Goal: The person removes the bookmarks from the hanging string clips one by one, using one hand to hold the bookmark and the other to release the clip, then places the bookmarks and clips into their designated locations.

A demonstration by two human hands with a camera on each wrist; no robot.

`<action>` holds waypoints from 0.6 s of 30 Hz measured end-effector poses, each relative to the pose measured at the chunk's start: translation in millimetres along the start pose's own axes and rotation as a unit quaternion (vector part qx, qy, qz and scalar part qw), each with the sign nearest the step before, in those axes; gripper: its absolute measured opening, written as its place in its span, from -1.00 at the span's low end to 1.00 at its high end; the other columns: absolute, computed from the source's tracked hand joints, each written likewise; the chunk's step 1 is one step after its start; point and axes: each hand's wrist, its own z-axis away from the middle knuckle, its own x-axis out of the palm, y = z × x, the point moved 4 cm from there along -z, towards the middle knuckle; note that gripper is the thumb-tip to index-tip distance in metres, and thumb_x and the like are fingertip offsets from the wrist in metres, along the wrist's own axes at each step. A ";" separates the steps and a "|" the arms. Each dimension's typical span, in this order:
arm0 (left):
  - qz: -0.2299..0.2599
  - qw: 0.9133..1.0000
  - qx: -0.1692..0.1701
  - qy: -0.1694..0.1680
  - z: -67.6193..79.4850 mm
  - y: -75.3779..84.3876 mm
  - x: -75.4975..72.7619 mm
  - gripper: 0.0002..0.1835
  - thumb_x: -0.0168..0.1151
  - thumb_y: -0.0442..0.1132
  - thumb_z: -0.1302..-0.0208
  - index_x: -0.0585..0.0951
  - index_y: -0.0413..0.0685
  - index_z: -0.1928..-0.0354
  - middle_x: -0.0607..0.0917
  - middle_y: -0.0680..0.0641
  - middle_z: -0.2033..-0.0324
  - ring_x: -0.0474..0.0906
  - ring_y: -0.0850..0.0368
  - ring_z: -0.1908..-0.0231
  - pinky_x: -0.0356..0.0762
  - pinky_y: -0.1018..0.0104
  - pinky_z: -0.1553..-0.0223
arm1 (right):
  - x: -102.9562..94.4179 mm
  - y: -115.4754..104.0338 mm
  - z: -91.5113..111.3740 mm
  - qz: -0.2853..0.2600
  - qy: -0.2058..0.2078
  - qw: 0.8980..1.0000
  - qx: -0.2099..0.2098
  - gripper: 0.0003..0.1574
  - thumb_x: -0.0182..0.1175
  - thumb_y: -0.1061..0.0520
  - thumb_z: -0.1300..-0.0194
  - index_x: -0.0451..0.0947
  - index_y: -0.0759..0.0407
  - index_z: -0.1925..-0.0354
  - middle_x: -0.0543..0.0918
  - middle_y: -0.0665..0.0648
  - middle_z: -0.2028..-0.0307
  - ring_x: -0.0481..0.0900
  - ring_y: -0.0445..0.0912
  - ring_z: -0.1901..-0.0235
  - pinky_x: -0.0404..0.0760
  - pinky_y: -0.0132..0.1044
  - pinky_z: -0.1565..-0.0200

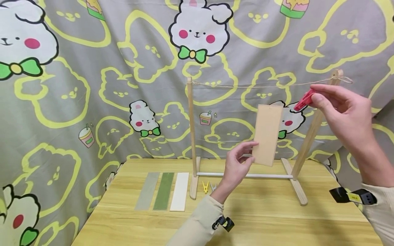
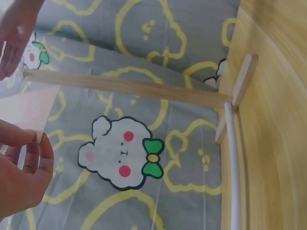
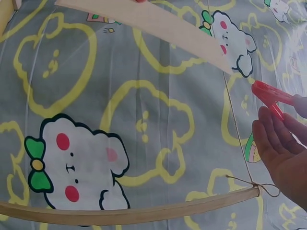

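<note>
A peach rectangular card (image 1: 268, 135) with a small hole near its top stands nearly upright in the air, pinched at its lower left edge by my left hand (image 1: 237, 167). In the left wrist view the thumb and fingers grip the card's corner (image 2: 33, 112). My right hand (image 1: 347, 112) pinches a red clothespin (image 1: 304, 100) by its handle end, its tip pointing down toward the card. The right wrist view shows the red clothespin (image 3: 273, 98) near the card's top end (image 3: 211, 52). A thin string (image 1: 261, 86) runs between two wooden posts, above the card.
Grey, green (image 1: 163, 191) and white cards (image 1: 180, 192) lie side by side on the wooden table (image 1: 123, 225). A yellow clothespin (image 1: 205, 187) and a grey clothespin (image 1: 213, 187) lie beside the left foot of the wooden stand (image 1: 191, 126). A white rod (image 1: 246, 175) joins the feet. Patterned cloth hangs behind.
</note>
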 end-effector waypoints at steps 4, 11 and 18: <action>-0.002 1.000 -0.005 -0.002 3.8 1.3 -3.8 -0.48 0.18 -0.74 -0.16 0.65 -0.27 -0.14 0.73 -0.23 -0.03 0.69 -0.06 0.07 0.71 0.21 0.11 | -0.2 0.0 6.2 -0.003 0.006 1.000 0.000 -0.55 0.29 0.33 -0.39 0.61 0.31 -0.22 0.76 -0.11 0.10 0.73 -0.34 0.18 0.54 -0.61 -0.03; -0.002 1.000 -0.001 0.010 10.8 0.4 -8.8 -0.48 0.18 -0.74 -0.14 0.67 -0.21 -0.11 0.74 -0.15 0.00 0.68 0.14 0.11 0.72 0.19 0.11 | -1.7 5.2 17.7 -0.007 0.012 1.000 0.014 -0.52 0.30 0.36 -0.36 0.61 0.31 -0.23 0.77 -0.13 0.10 0.74 -0.34 0.19 0.55 -0.62 0.02; -0.011 1.000 -0.008 0.011 19.6 2.1 -16.6 -0.48 0.20 -0.72 -0.17 0.67 -0.20 -0.13 0.73 -0.12 -0.06 0.67 0.14 0.06 0.71 0.21 0.11 | -0.4 10.1 31.4 -0.043 0.038 0.998 0.023 -0.52 0.30 0.43 -0.32 0.60 0.38 -0.21 0.78 -0.02 0.08 0.76 -0.28 0.19 0.58 -0.59 0.01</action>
